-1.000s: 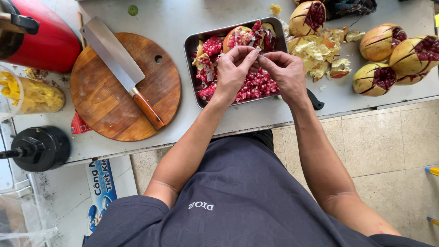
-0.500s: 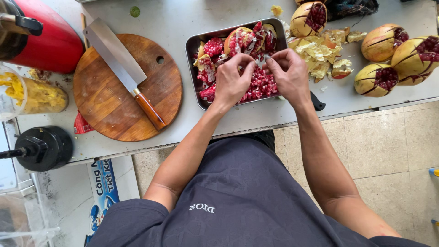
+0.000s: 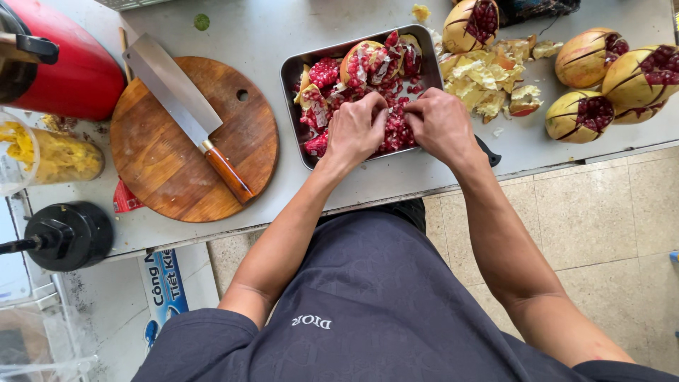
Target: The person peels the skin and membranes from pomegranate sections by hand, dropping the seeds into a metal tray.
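Observation:
A metal tray (image 3: 291, 71) on the grey counter holds red pomegranate seeds (image 3: 397, 131) and broken pomegranate pieces (image 3: 368, 60). My left hand (image 3: 356, 131) and my right hand (image 3: 440, 124) meet over the tray's near half, fingers curled together around a pomegranate chunk that they mostly hide. Both hands press close to each other, knuckles up.
A cleaver with a wooden handle (image 3: 185, 113) lies on a round wooden board (image 3: 170, 177) to the left. A red appliance (image 3: 64, 67) and a cup of yellow pulp (image 3: 53, 152) stand further left. Peel scraps (image 3: 488, 74) and cut-open pomegranates (image 3: 601, 85) lie right.
My hands have slid toward the tray's near edge and come closer together over the seeds. Nothing else on the counter has moved.

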